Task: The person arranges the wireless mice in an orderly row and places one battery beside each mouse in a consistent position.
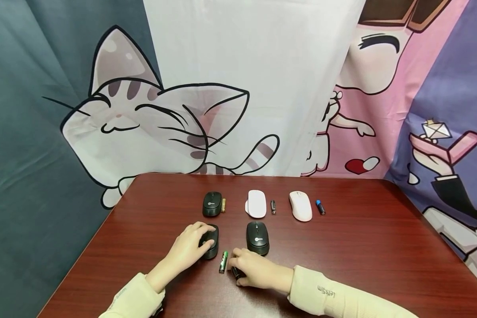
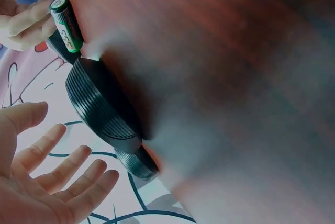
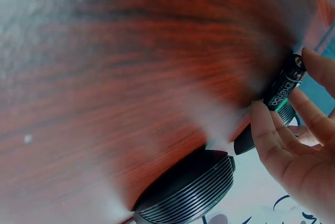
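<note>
My left hand [image 1: 192, 242] is over a black computer mouse [image 1: 209, 242] at front left. In the left wrist view its fingers [image 2: 73, 174] are loosely spread beside the mouse's ribbed side [image 2: 102, 103], and a small gap shows between them. My right hand [image 1: 254, 267] pinches a black battery [image 3: 285, 81] near the tabletop, with thumb and fingertips about its two ends. A green and black battery [image 1: 223, 262] lies between the hands, next to the left mouse. Just beyond the right hand sits another black mouse [image 1: 257, 238].
Along the back of the brown table [image 1: 361, 247] stand a black mouse [image 1: 212, 204] with a gold battery [image 1: 223, 205], a white mouse [image 1: 256, 204] with a dark battery [image 1: 273, 207], and another white mouse [image 1: 300, 206] with a blue-tipped battery [image 1: 320, 207]. A cartoon curtain [image 1: 262, 88] hangs behind.
</note>
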Available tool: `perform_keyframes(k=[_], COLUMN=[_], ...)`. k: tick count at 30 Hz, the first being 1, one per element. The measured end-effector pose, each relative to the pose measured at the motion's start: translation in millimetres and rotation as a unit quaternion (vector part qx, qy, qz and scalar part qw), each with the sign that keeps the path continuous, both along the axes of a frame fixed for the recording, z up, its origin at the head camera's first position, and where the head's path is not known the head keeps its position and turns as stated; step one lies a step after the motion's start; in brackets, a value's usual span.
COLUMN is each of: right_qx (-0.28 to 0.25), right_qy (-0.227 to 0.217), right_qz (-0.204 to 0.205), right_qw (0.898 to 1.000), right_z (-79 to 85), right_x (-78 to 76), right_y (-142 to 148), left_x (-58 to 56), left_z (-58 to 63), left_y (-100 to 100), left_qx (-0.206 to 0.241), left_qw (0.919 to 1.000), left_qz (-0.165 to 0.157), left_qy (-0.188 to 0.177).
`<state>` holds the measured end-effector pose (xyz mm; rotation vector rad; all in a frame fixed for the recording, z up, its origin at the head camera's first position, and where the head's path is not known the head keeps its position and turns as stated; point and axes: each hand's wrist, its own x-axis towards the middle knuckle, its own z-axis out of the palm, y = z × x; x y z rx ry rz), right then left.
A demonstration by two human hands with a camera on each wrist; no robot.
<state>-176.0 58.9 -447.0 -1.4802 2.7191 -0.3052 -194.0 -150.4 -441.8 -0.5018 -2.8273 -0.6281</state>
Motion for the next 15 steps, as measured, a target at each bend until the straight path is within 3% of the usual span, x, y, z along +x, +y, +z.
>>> perform_keyframes(k=[15], right_qx=[-0.052], right_qy=[0.019], right_qz=[-0.001], right_qw=[0.998], right_z=[-2.1], right_x=[-1.4], right_y=[-3.4], left_x=[-1.9], left_z=[-1.2], left_y=[-0.1], left_qx=[0.001], left_qw=[0.9999], left_qz=[-0.002], left_qy=[-0.014])
